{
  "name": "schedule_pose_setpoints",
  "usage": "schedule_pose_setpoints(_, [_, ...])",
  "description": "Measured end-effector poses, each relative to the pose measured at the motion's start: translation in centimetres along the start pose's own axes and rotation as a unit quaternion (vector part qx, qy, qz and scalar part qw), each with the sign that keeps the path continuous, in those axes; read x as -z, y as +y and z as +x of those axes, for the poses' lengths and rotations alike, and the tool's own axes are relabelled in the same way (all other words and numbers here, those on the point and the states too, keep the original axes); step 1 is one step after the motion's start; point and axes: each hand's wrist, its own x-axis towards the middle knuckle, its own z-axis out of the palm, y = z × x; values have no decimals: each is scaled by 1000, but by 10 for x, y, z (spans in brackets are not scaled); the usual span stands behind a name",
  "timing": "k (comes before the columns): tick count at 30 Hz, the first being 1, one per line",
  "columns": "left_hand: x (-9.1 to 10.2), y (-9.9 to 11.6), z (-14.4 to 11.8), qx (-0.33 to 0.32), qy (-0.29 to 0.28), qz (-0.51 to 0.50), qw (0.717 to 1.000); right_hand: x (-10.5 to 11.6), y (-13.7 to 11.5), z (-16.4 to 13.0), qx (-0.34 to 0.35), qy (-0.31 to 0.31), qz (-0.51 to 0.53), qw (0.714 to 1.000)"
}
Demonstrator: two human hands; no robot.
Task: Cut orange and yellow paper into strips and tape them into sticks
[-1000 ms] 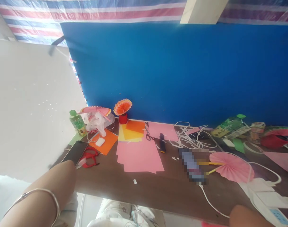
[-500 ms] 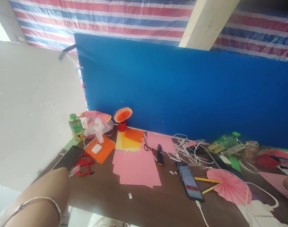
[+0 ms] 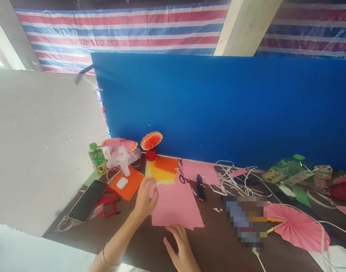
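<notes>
A moment ago only the forearms showed at the near edge; now both hands have come forward to the pink paper stack (image 3: 177,206) in the middle of the worktop (image 3: 218,238). The left hand (image 3: 146,200) lies on the stack's left edge, fingers loosely curled; I cannot tell if its grip pinches a sheet. The right hand (image 3: 182,251) is spread flat, fingertips touching the near edge.

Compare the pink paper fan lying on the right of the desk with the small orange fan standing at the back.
The pink fan lies flat on the desk, while the orange fan stands upright in a red holder. The pink fan looks larger and is one plain colour; the orange fan has a paler edge. Both are pleated paper.
</notes>
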Motion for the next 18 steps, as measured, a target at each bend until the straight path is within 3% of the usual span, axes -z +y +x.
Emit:
schedule_pose_setpoints(3, [-22,-12,18,45,-71,69,994,-10,14,-4,-22,-21,-11,999])
schedule_pose_setpoints(8, [-46,-35,29,49,-106,95,989,-12,18,-9,-38,-27,6,999])
schedule_pose_setpoints(18, [-47,-41,18,16,-114,59,992,-14,20,-11,-88,-20,89,992])
